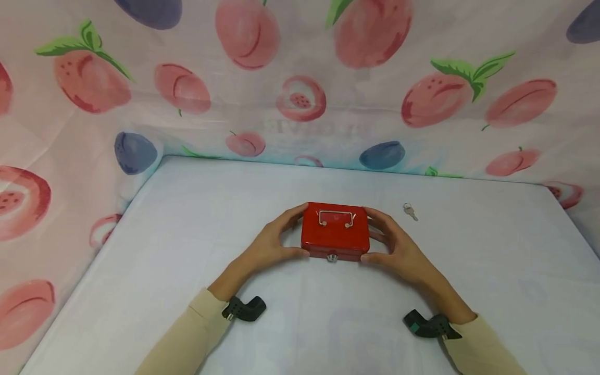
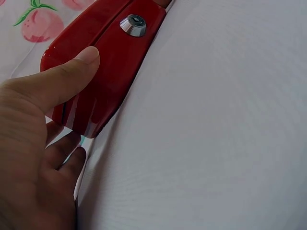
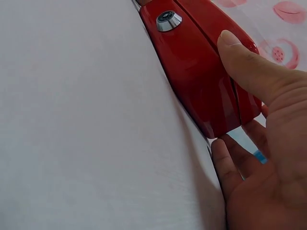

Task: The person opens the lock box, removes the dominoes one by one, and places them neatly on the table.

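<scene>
Left hand and right hand grip a red box by its ends

Each thumb presses the front face near a corner, and the fingers curve along the end, spread about the depth of the box. Some fingertips are hidden behind it, so their exact contact cannot be told. Both wrist views cut the box off at the top. Between the thumbs sits a silver lock; a wire handle lies on the closed lid. The box rests mid-table on a white cloth. Right of it, well apart, lies a key, its details too small to read.
</scene>
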A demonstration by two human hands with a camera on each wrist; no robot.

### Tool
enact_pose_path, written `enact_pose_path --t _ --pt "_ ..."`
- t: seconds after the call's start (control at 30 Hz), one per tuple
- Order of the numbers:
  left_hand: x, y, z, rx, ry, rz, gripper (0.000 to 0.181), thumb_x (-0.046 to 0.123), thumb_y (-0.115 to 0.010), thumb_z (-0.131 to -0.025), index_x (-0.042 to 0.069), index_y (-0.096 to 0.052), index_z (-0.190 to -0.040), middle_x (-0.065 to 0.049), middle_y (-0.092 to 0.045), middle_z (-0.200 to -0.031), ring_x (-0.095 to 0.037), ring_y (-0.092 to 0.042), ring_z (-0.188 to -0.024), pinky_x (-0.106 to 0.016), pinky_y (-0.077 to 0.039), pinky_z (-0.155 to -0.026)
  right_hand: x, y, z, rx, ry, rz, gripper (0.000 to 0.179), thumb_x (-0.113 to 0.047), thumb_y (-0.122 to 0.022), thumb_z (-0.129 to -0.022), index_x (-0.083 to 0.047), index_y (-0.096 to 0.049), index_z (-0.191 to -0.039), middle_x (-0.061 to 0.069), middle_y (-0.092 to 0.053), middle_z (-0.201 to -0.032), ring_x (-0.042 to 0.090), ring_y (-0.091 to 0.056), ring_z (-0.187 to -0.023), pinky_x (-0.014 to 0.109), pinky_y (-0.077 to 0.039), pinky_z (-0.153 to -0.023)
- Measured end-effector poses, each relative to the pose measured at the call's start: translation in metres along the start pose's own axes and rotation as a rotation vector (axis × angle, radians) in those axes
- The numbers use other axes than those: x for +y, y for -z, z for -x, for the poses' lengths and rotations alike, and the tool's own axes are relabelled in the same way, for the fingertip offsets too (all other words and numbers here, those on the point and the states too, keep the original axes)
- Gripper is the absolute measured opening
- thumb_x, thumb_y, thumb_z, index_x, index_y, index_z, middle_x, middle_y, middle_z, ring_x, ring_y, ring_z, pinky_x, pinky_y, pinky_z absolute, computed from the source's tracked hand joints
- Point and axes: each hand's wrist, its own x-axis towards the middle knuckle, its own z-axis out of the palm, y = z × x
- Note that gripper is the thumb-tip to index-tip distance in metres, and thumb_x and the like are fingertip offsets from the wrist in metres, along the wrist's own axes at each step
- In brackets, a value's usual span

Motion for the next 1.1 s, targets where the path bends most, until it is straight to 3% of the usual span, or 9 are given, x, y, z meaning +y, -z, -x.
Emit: enact_pose_path --t 0.3,0.57,1.1 --pt "-0.004 -0.001 -0.002 0.006 -0.026 0.018 0.082 0.004 -0.074 -0.07 0.007 -0.029 -0.139 -0.01 -0.036 -0.137 -0.021 -0.034 -0.125 -0.044 -0.032 -0.097 -0.002 0.0 0.002 0.005 0.011 0.026 0.083 -0.006 -0.073 -0.072 -0.011 -0.026 -0.139 0.005 -0.03 -0.139 0.026 -0.035 -0.123 0.043 -0.041 -0.086" --pt "-0.033 -0.006 -0.001 0.027 -0.006 -0.017 0.086 0.017 -0.077 -0.069 0.024 -0.028 -0.139 0.009 -0.036 -0.137 -0.008 -0.033 -0.124 -0.032 -0.033 -0.098 -0.001 -0.001 0.001 0.009 0.024 0.034 0.082 -0.006 -0.074 -0.071 -0.011 -0.027 -0.139 0.006 -0.032 -0.138 0.027 -0.037 -0.121 0.042 -0.041 -0.086" --pt "-0.035 -0.006 -0.001 0.035 -0.007 0.01 0.084 0.018 -0.077 -0.069 0.025 -0.03 -0.139 0.01 -0.037 -0.136 -0.007 -0.035 -0.123 -0.029 -0.033 -0.097 -0.001 -0.002 0.003 0.038 0.016 0.059 0.082 -0.01 -0.075 -0.071 -0.012 -0.029 -0.139 0.004 -0.036 -0.136 0.025 -0.04 -0.12 0.041 -0.042 -0.086"
